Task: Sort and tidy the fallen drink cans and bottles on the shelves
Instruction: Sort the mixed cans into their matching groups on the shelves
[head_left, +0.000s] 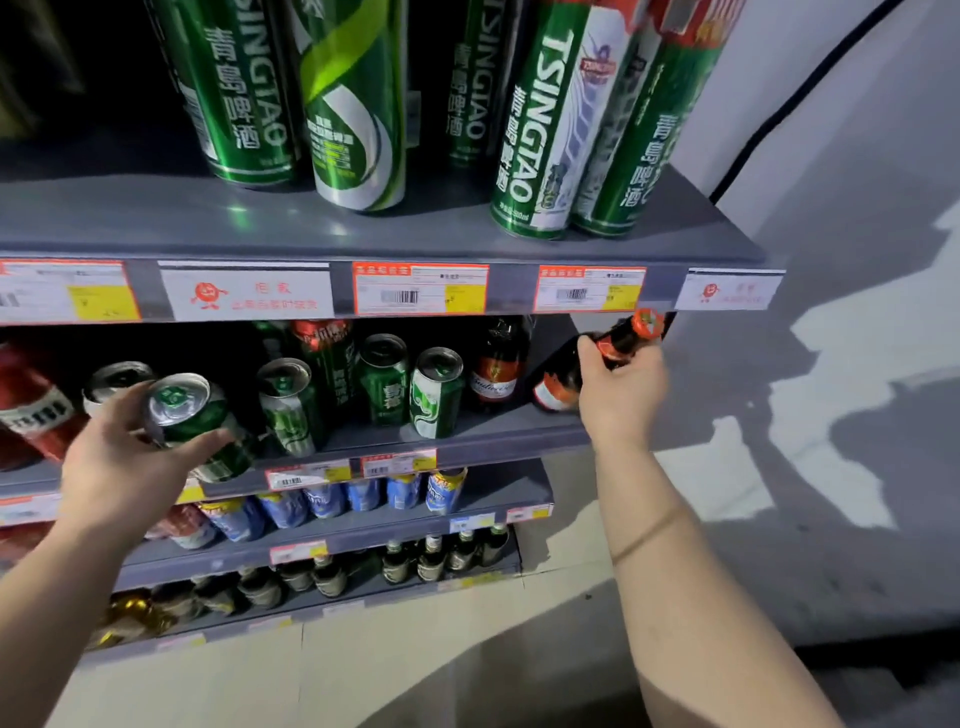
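Green can (192, 415) in left hand (119, 467), bottle (597, 364) in right hand (621, 395)

One head-worn wide-angle camera looks forward and down from close before the shelves (363, 228). The top tier fills the frame from 10 to 2 o'clock, lower tiers recede toward 7 o'clock, and the floor (779, 519) spreads from 3 to 6 o'clock.

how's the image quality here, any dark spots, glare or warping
Head view: the top shelf's back left is nearly black; glare spots sit on the grey top shelf; wide-angle warping leans the tall green cans; hard-edged shadows cross the wall; the lowest bottles look soft.
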